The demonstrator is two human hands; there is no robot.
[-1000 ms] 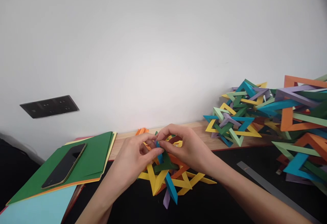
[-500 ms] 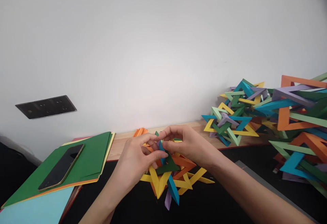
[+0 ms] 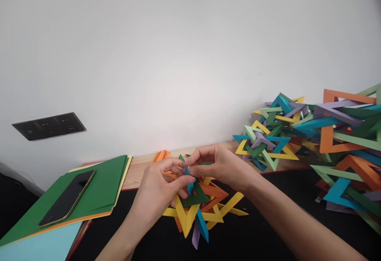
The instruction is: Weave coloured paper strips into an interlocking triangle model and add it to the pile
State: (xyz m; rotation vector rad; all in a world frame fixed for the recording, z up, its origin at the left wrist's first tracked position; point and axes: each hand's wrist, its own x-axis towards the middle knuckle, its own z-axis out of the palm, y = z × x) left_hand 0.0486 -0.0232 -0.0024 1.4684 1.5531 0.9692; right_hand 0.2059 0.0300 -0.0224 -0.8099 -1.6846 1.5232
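Observation:
A paper model [image 3: 205,207] of interlocked yellow, orange, green, blue and purple strip triangles rests on the black mat [image 3: 244,237]. My left hand [image 3: 159,187] pinches a blue strip [image 3: 200,221] near the model's top, fingers closed on it. From the right, my right hand [image 3: 218,166] meets it, with fingertips pinched on the same blue and green joint. Both hands hide the upper middle of the model.
A phone [image 3: 67,197] lies on a stack of coloured paper sheets [image 3: 101,185] at the left. Finished paper star models [image 3: 268,138] and larger ones [image 3: 348,142] pile up at the right. A dark wall socket plate [image 3: 49,126] is on the wall.
The view has drifted slightly right and up. Both hands stay pinched on the model's top, with the fingers shifting only a little.

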